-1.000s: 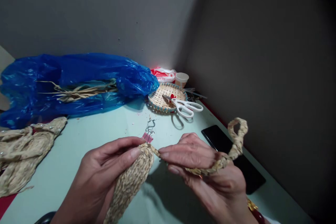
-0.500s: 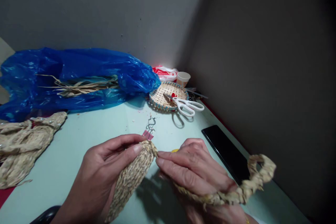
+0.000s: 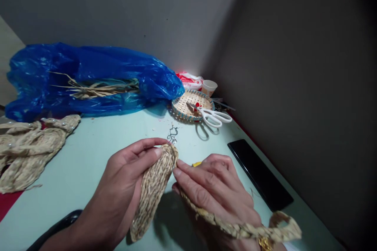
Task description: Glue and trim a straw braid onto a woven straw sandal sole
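My left hand grips a long, rounded woven straw sole, thumb on its face near the top end. My right hand pinches the braided straw cord against the sole's upper right edge. The cord's loose length trails under that hand and over the wrist, curling at its end. A small yellow thing peeks out behind the right fingers, too hidden to name. Just past the sole's top, thin metal wire loops lie on the table.
A blue plastic bag holding dry straw strips lies along the wall. White-handled scissors rest across a small woven basket near a paper cup. A black phone lies at right; woven straw pieces at left.
The sole has tilted so that more of its face and its lower end show. Both hands keep their grip, and the cord's free end has dropped lower. The view has shifted slightly.
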`<state>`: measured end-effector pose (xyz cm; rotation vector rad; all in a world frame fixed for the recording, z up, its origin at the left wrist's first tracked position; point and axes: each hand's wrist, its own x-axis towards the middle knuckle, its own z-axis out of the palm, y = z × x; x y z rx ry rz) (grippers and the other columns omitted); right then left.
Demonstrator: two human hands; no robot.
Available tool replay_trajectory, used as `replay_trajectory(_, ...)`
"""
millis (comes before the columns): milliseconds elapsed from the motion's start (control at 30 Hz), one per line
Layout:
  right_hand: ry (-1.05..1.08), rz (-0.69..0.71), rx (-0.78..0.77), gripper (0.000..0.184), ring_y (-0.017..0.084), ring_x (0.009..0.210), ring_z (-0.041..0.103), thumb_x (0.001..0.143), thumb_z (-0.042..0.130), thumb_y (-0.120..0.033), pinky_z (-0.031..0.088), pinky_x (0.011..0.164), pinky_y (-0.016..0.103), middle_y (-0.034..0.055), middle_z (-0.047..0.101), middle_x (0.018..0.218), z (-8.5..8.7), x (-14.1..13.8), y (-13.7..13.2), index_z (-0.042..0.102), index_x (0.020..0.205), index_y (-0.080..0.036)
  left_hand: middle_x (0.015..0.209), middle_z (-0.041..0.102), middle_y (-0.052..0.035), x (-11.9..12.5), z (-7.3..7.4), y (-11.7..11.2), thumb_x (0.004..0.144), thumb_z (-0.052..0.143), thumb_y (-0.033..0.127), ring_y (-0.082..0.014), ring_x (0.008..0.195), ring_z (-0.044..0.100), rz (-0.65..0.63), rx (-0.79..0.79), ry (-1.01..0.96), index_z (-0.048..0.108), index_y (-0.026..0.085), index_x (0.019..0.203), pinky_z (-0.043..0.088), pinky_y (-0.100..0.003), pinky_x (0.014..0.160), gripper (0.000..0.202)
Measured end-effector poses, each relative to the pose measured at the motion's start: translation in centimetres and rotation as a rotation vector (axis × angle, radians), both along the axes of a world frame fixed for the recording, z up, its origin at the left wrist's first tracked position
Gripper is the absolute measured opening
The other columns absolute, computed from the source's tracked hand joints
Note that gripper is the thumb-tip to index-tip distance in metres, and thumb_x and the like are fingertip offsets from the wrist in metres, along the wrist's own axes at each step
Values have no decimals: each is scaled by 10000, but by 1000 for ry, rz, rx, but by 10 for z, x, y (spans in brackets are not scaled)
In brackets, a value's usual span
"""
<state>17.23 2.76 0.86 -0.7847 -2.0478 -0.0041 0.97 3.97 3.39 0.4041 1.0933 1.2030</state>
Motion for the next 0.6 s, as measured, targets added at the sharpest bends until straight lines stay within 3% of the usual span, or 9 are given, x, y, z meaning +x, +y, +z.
replay_trajectory(233, -17, 49, -65, 310, 219, 838, 637, 887, 603, -69, 461, 790, 443, 135, 731, 1165, -3, -4, -2, 632, 1195, -90, 861, 751, -132, 3, -1, -1, 804, 607, 94, -245, 818, 710, 5, -2, -81, 706, 123, 830, 609, -287, 682, 106)
replay_trajectory(433, 20, 123, -187, 374, 213, 857, 604, 878, 584, -39, 445, 824, 443, 107, 727, 1066, -6, -1, -3, 567, 1235, -150, 742, 679, -89, 4, -7, -4, 812, 510, 131, -233, 718, 659, -53, -24, -108, 686, 151, 718, 599, -311, 600, 200)
replay_trajectory(600, 54, 110, -216, 272, 216, 870, 622, 891, 615, -74, 443, 828, 456, 92, 719, 1162, -9, 0, -3, 622, 1126, -211, 715, 648, -76, 3, -8, -4, 828, 492, 145, -237, 708, 640, -51, -12, -134, 697, 172, 691, 575, -292, 539, 247)
